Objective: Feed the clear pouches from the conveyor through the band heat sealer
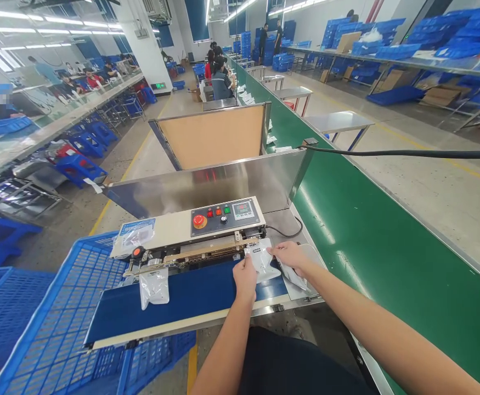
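A white plastic pouch [265, 266] with a small dark logo is at the right end of a band sealing machine [169, 230], its top edge against the sealing band. My left hand [245, 278] pinches the pouch's left side. With closed fingers, my right hand [291, 255] grips its upper right edge. Under my right hand lie more white pouches [295, 277] on the metal plate. Another filled pouch [154, 288] hangs from the band's left end, over the blue conveyor belt [207, 293].
A blue basket [58, 312] stands beneath the machine's left end. A long green conveyor [371, 241] runs along my right. Behind the machine rises a steel panel [207, 184], and a black cable [404, 154] crosses at the right. Several people sit at far benches.
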`<action>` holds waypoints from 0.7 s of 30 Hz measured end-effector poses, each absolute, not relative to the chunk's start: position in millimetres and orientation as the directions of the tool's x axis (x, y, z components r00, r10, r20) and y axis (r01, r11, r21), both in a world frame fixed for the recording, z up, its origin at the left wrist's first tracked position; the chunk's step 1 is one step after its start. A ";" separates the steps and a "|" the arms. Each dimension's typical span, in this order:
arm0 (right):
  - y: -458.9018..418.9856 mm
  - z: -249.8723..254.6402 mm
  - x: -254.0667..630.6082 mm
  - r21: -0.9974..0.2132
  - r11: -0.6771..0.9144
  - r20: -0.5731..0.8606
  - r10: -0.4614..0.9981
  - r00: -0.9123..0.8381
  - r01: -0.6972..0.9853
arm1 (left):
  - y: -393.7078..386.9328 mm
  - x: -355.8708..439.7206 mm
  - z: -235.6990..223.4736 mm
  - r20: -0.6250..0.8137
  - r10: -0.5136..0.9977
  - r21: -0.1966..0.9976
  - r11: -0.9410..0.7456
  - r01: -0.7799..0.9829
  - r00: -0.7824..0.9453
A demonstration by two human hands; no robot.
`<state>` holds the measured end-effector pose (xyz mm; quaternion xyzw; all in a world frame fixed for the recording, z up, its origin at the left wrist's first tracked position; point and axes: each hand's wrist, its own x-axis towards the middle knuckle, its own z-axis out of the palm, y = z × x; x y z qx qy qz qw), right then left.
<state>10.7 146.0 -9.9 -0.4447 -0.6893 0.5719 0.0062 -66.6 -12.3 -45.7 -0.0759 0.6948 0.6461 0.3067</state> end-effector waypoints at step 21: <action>118.0 -15.4 82.3 -0.948 -0.068 -0.275 0.669 -0.690 0.312 | -9.5 -22.6 -19.1 -0.193 0.611 0.974 0.217 -0.072 -0.768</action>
